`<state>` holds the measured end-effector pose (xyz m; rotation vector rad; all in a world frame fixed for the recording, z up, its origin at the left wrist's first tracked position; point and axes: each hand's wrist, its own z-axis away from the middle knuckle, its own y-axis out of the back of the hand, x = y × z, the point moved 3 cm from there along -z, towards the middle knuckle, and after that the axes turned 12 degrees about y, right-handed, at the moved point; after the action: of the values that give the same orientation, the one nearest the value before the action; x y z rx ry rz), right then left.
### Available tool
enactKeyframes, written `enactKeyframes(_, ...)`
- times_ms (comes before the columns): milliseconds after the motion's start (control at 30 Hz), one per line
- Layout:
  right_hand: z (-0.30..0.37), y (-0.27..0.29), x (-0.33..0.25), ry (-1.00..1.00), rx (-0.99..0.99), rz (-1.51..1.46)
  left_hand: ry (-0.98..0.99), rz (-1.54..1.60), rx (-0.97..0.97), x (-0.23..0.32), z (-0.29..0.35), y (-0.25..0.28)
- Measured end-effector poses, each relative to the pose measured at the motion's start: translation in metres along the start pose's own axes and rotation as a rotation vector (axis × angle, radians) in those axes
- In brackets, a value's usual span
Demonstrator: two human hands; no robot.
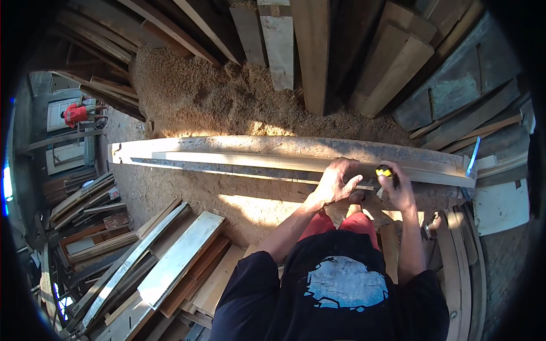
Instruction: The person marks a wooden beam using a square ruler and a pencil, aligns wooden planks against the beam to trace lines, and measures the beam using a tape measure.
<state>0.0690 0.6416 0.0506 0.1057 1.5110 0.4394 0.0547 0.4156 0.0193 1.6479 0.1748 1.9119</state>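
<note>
A long pale wooden plank (pixel 256 161) lies crosswise in front of me on a long, weathered bench (pixel 244 143). My left hand (pixel 336 181) rests at the plank's near edge, its thumb held apart and its fingers reaching over the wood; the fingertips are partly hard to make out. Just to the right, my right hand (pixel 400 188) is closed around a yellow and black tape measure (pixel 384 171), above the near side of the plank. No drawn-out tape blade can be made out.
Sawdust (pixel 199 91) is heaped beyond the bench, with upright boards (pixel 310 51) behind it. Stacked planks (pixel 182 256) lie at the near left, and more boards (pixel 455 250) stand close on my right. A person in red (pixel 75 115) is far off at the left.
</note>
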Motion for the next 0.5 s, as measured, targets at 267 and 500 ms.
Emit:
enactKeyframes(267,-0.018,-0.135,-0.053,0.119,-0.23,0.049,0.478,1.022,-0.266,-0.071,0.07,0.045)
enactKeyframes(500,-0.03,-0.182,-0.09,0.11,-0.382,0.155,0.44,0.978,-0.263,-0.104,0.091,0.091)
